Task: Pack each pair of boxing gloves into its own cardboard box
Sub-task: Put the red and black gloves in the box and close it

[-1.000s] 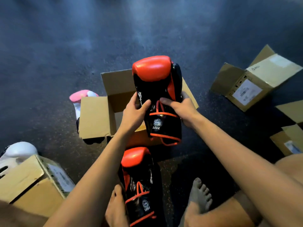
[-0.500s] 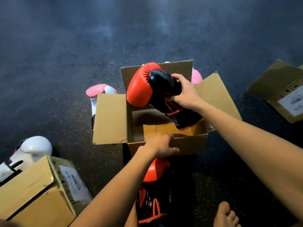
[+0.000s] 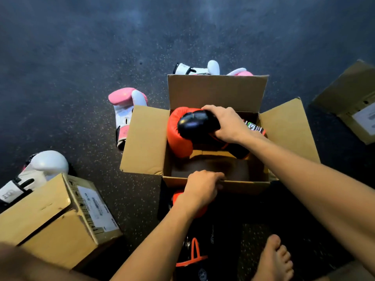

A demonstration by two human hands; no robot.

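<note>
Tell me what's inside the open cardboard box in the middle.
One red and black boxing glove, held by the right hand, above the open cardboard box's brown bottom. The hand and forearm hide its right side.

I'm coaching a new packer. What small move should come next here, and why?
Probably settle the red glove flat in the open box and let go: the right hand grips it tilted inside, the left hand holds the near wall, and the second glove lies outside on the floor.
</note>
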